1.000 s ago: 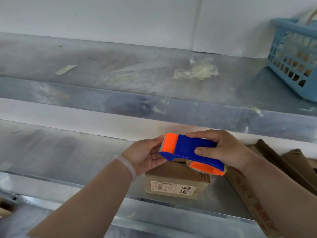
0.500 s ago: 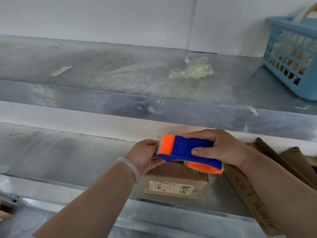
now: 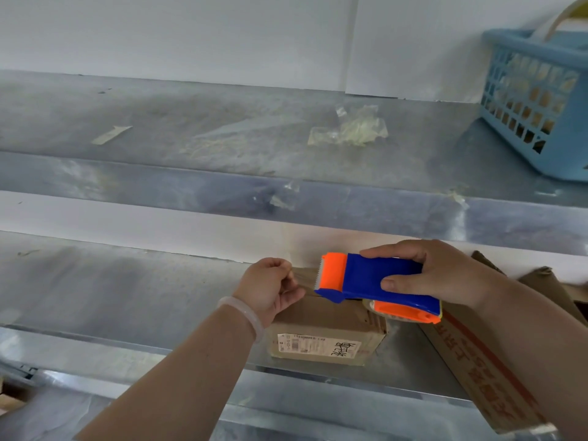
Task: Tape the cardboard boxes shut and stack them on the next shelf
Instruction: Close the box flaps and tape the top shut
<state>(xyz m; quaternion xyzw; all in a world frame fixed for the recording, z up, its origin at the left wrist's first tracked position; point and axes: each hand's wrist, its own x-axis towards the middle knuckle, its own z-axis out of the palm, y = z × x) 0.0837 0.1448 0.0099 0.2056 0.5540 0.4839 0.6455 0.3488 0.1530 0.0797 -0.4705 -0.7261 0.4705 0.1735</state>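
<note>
A small cardboard box [image 3: 327, 329] with a white label sits near the front edge of the lower metal shelf [image 3: 111, 291]. Above it my right hand [image 3: 445, 275] grips a blue and orange tape dispenser [image 3: 375, 278], its orange toothed end pointing left. My left hand [image 3: 270, 288] pinches the end of a clear tape strip [image 3: 307, 276] stretched out from the dispenser's blade. The strip hangs just above the box's far top edge. The upper metal shelf [image 3: 191, 138] runs across the view above both hands.
A blue plastic basket [image 3: 537, 100] stands at the right end of the upper shelf. Crumpled clear tape [image 3: 353, 128] and a tape scrap [image 3: 109, 135] lie on that shelf. A long flattened cardboard box with red print [image 3: 486, 367] leans at the lower right.
My left hand has drawn away to the left from the dispenser, pulling out a short length of clear tape. The dispenser stays in my right hand over the box.
</note>
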